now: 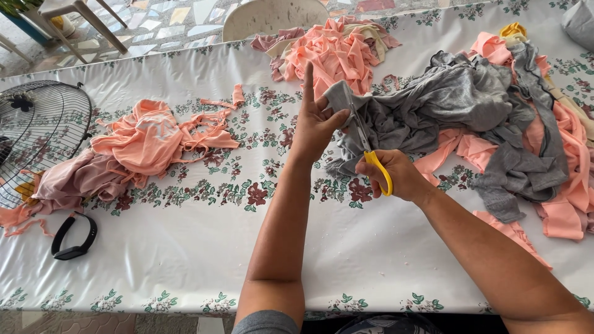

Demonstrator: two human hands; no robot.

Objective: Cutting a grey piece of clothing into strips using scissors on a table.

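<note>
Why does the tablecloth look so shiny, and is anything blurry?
Head view: daylight glares off the glossy floral tablecloth near its front edge; the left hand, yellow-handled scissors and grey fabric stay sharp; table edges bow slightly from the wide lens.

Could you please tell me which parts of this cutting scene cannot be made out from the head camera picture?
- Scissors: the blade tips are lost in the grey fabric, so the cut line is hidden.
- Right hand: its fingers are curled under, out of sight.
- Fan: cut off by the left edge.
- White chair: cut off by the top edge and hidden behind the table.
- Black wristband: too small to show its face.
</note>
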